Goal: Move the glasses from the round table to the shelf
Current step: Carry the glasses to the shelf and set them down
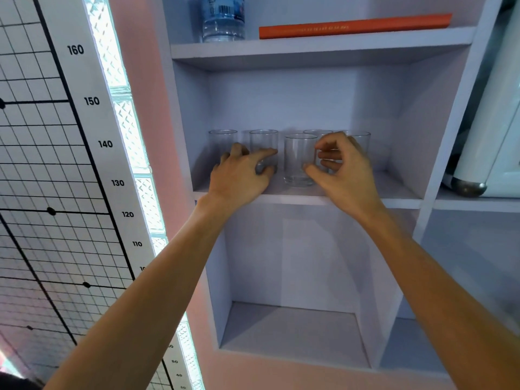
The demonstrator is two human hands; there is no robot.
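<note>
Head view: five glasses (222,140) stand upright on the middle shelf (394,191), four in a back row and one further forward. The left hand (242,178) grips the second glass (264,139) from the left, index finger across its front, thumb low on it. The right hand (346,167) has curled fingers and its thumb touches the front glass (298,159); can't tell if it grips it. A bottle (223,21) and an orange book (354,25) sit on the board above.

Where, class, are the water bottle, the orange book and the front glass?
water bottle (223,25): head view, on its ribbed lower body.
orange book (354,26): head view, on its long spine.
front glass (297,157): head view, on its clear side wall.
</note>
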